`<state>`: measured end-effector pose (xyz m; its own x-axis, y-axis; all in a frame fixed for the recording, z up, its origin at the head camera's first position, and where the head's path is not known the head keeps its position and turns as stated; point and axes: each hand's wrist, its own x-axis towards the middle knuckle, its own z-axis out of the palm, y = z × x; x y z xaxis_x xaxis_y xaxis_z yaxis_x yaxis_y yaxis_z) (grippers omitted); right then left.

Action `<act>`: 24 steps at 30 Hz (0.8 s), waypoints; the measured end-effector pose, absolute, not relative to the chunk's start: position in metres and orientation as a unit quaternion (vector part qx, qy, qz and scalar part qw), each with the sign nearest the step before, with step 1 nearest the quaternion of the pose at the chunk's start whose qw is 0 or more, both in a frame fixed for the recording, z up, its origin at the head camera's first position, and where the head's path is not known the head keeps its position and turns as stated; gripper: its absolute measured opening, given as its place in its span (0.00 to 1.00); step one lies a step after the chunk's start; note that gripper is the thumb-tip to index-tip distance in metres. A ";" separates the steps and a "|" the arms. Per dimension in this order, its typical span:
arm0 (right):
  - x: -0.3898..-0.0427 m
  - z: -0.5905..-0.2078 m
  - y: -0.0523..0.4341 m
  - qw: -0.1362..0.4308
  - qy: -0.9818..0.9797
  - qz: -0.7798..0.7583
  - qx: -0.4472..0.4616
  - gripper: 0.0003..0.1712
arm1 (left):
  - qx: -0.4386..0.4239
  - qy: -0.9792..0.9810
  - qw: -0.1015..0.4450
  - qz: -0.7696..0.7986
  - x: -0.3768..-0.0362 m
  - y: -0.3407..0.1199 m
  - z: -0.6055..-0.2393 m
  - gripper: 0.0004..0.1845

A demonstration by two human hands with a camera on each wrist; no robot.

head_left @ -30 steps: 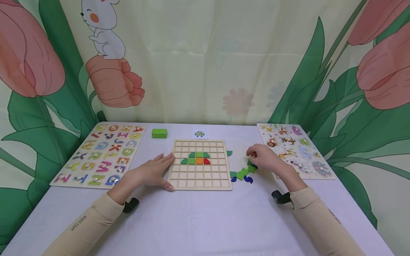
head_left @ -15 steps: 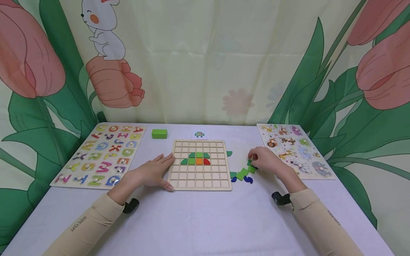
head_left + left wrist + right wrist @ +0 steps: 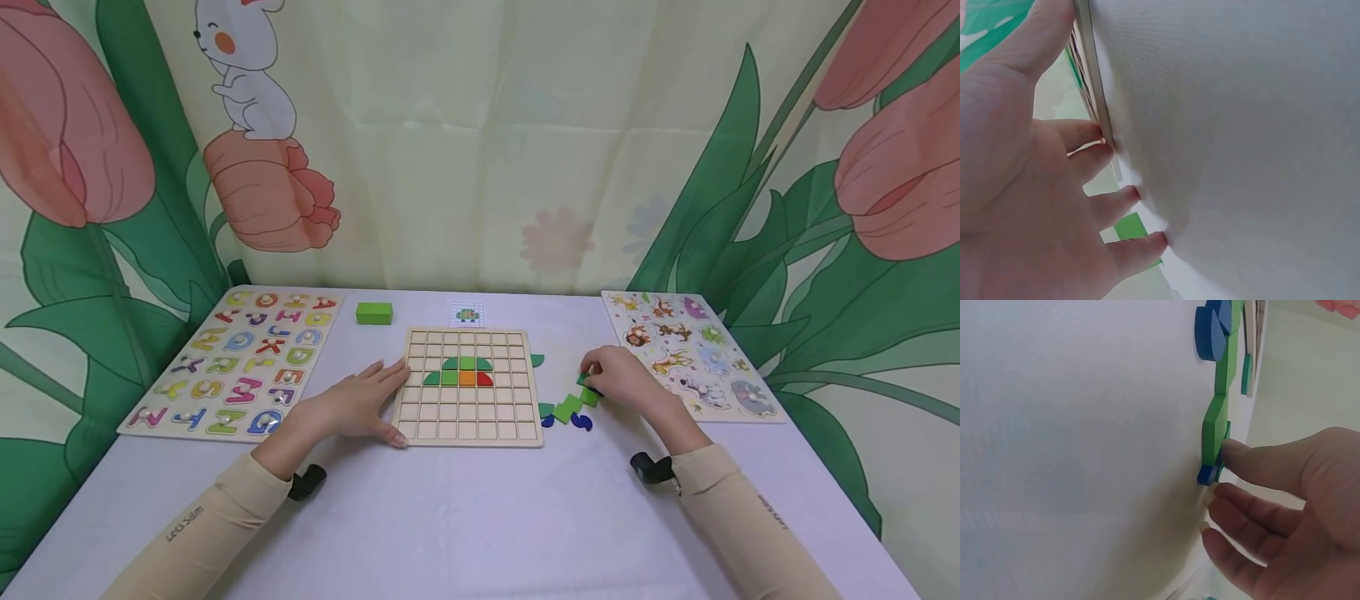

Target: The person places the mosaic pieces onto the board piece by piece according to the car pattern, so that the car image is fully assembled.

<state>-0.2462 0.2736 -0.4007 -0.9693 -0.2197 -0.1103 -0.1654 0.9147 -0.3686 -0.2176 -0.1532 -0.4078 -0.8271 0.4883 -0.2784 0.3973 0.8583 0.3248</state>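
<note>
your left hand (image 3: 360, 404) flat, fingers straight, bracing square wooden grid board (image 3: 471, 433) at left edge. your right hand (image 3: 622, 377) appears to pinch small green wooden tile (image 3: 582, 380) beside board. six coloured tiles (image 3: 467, 372) seated; loose green and blue pieces (image 3: 567, 410) remain unplaced.

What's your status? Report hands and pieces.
Left hand flat, steadying grid board. Right hand pinching a green piece from the loose pile. Nothing blocking the board.

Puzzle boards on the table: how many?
3. Alphabet puzzle board at the left, wooden grid board in the middle under the left hand's fingers, animal puzzle board at the right.
</note>
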 end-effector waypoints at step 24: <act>-0.241 -0.402 0.258 0.075 0.966 -0.212 -0.130 0.12 | 0.239 0.948 0.173 0.122 -0.216 -0.150 -0.403 0.63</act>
<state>-0.2412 0.2581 -0.4024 -0.9552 -0.2821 -0.0895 -0.2187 0.8766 -0.4287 -0.2164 -0.1504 -0.4034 -0.8255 0.4955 -0.2701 0.4109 0.8558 0.3143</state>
